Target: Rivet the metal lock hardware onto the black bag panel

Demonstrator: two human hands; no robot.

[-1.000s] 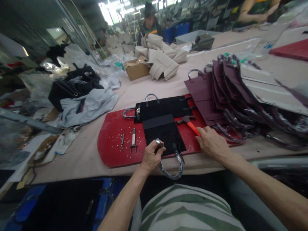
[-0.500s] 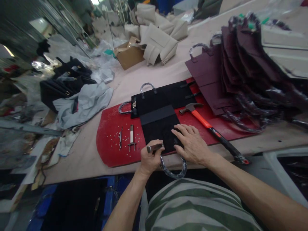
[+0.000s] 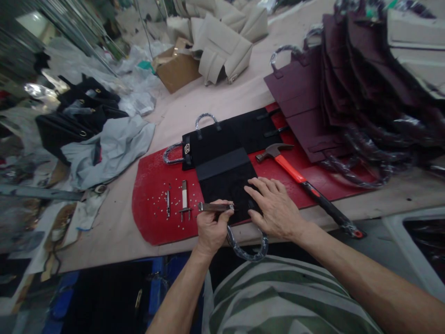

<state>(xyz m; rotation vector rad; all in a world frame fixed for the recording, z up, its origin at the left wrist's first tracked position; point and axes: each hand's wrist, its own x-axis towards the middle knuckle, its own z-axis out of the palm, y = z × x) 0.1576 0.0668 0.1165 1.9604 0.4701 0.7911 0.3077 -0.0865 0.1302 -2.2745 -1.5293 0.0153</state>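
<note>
A black bag piece point(image 3: 225, 167) lies unfolded on a red mat point(image 3: 146, 185), with a plastic-wrapped handle point(image 3: 250, 253) hanging over the table edge near me. My left hand point(image 3: 212, 229) is closed around a metal punch point(image 3: 213, 207), which lies tilted almost flat, its tip pointing right over the black panel. My right hand point(image 3: 276, 208) rests on the panel's right side with fingers spread, holding nothing. A claw hammer point(image 3: 292, 169) with an orange and black grip lies right of it. Left of the panel are a pronged metal tool point(image 3: 184, 199) and a thin metal tool point(image 3: 168, 204).
Small pale bits are scattered around the loose tools. Maroon bag pieces point(image 3: 299, 102) are stacked at the right. A cardboard box point(image 3: 177, 72) and beige bag pieces point(image 3: 225, 51) stand at the back. Grey cloth point(image 3: 111, 148) and black bags point(image 3: 76, 116) lie at the left.
The punch in my left hand has swung to lie more sideways, showing more of its length. My right hand stays on the panel. The whole view has shifted slightly.
</note>
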